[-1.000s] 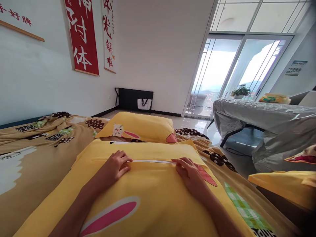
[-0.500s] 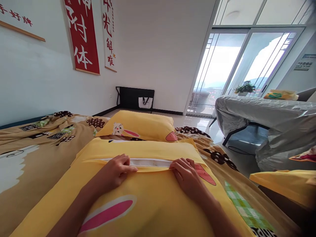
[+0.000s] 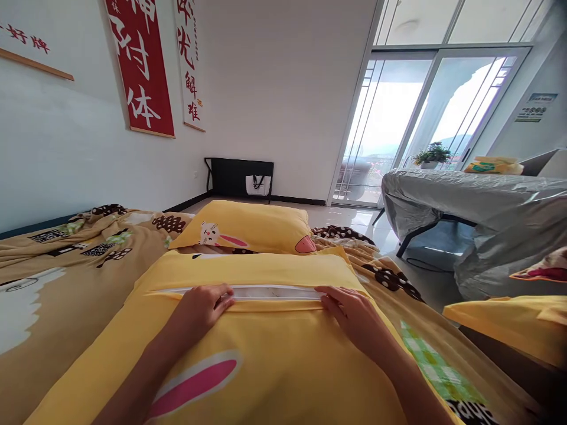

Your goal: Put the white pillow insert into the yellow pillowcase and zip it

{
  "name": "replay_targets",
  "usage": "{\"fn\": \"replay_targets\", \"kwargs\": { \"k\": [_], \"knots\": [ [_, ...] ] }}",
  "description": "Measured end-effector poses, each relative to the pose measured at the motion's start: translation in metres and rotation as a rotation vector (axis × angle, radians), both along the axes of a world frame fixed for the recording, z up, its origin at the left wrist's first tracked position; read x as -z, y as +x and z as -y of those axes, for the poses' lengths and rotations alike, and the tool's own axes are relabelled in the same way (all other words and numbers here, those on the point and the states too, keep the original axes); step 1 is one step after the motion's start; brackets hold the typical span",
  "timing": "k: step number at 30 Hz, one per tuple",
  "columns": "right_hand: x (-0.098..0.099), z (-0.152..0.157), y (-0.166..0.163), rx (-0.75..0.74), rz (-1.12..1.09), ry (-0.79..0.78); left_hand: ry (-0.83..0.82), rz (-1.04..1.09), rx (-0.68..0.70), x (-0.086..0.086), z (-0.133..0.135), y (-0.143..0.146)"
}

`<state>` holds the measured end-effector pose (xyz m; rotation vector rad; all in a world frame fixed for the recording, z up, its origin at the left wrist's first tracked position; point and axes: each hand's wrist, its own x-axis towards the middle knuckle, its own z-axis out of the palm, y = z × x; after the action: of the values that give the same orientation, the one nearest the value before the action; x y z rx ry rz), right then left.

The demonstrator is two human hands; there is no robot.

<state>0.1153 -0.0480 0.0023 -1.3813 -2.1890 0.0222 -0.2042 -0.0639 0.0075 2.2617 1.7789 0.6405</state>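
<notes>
A yellow pillowcase (image 3: 283, 366) with a pink rabbit ear print lies in front of me. A long slit crosses it, showing the white pillow (image 3: 274, 293) inside. At the slit's left part, my left hand (image 3: 206, 307) is closed, thumb and fingers pinching the fabric edge. My right hand (image 3: 349, 307) is closed on the same edge near the slit's right end, its fingers bent over the fabric. What lies under the palms is hidden.
Beyond it lies another yellow pillow (image 3: 248, 221), on a brown patterned blanket (image 3: 84, 295). A plastic-covered table (image 3: 425, 189) stands at the right, with a potted plant (image 3: 432, 154) behind it. More yellow fabric (image 3: 500, 313) is at the right edge.
My hands have moved slightly apart along the slit, the left one leftward and the right one rightward. More of the white pillow shows between them. The view has shifted a little.
</notes>
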Motion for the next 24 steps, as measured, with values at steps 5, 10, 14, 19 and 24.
{"fn": "replay_targets", "kwargs": {
  "k": [5,10,14,19,24],
  "knots": [
    [0.006,-0.011,0.004,0.032,0.006,-0.017,0.009,-0.013,0.032,-0.001,0.0,-0.002],
    [0.006,-0.015,0.015,0.046,-0.003,-0.044,0.065,-0.075,0.039,0.005,-0.005,-0.009],
    [0.009,-0.018,0.022,0.062,0.01,-0.023,0.132,-0.092,-0.006,0.01,-0.006,-0.01],
    [0.008,-0.023,0.031,-0.01,-0.097,-0.059,0.224,-0.024,0.024,0.009,-0.006,-0.009],
    [0.008,-0.027,0.042,0.054,-0.129,-0.001,0.149,-0.003,0.069,0.008,-0.007,-0.011]
  ]
}}
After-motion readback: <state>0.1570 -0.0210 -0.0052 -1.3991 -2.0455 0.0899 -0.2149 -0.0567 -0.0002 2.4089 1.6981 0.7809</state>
